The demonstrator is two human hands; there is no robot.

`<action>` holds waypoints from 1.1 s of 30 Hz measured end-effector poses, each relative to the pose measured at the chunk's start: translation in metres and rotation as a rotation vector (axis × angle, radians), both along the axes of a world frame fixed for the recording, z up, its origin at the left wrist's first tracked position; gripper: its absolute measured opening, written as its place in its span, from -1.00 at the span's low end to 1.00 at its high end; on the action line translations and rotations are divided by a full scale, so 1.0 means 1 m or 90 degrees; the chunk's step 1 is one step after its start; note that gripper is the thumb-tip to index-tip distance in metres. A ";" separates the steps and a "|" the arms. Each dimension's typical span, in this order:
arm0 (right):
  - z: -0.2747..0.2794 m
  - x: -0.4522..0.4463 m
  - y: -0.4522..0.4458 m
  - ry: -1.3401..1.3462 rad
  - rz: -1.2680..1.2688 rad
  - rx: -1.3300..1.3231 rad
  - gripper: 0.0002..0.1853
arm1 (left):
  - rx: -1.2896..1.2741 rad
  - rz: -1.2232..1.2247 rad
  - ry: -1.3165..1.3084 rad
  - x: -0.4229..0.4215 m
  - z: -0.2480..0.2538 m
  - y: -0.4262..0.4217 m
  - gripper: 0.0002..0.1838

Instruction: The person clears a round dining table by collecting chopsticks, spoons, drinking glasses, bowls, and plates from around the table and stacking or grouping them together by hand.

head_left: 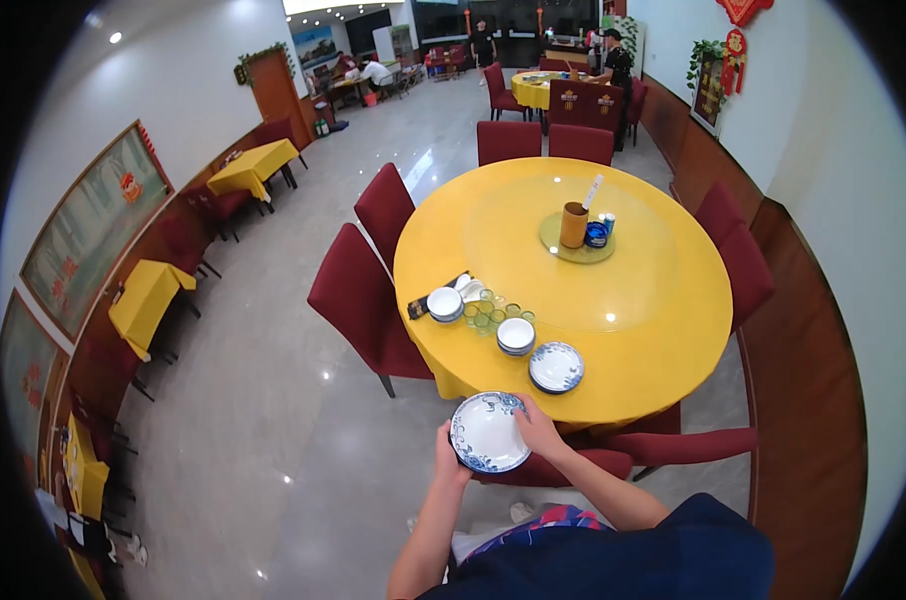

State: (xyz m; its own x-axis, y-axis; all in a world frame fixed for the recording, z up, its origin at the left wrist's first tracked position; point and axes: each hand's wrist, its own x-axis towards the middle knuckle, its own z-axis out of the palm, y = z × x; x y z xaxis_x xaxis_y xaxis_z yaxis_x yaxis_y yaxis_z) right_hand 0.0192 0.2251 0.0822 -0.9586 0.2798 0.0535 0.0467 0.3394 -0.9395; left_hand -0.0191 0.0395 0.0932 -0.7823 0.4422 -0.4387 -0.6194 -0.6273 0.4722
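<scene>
Both my hands hold a stack of blue-and-white plates (489, 432) just off the near edge of the round yellow table (663, 350). My left hand (451, 458) grips the stack's left rim from the side and below. On the right, my right hand (539, 430) has its thumb over the rim. Another plate stack (556, 368) lies on the table just beyond. Farther left are stacked bowls (516, 336), green glasses (484, 320) and a second group of bowls (445, 303) beside white spoons (472, 290).
A bamboo holder (573, 225) and a blue ashtray (597, 234) stand on the glass turntable. Red chairs surround the table, one (553, 468) right by my hands. Smaller yellow tables (153, 300) line the left wall. People stand and sit in the background.
</scene>
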 end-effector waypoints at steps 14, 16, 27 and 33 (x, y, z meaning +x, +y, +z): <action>0.004 -0.089 -0.213 -0.147 -0.210 -0.030 -0.61 | 0.000 -0.222 -0.032 -0.150 -0.054 -0.191 -0.46; 0.006 -0.095 -0.229 -0.127 -0.218 -0.035 -0.60 | 0.006 -0.243 -0.036 -0.165 -0.058 -0.203 -0.46; -0.073 -0.130 -0.201 -0.224 -0.400 -0.250 -0.53 | -0.026 -0.335 -0.031 -0.238 -0.083 -0.155 -0.51; -0.134 -0.179 -0.173 -0.197 -0.505 -0.363 -0.52 | -0.044 -0.437 -0.032 -0.296 -0.123 -0.102 -0.45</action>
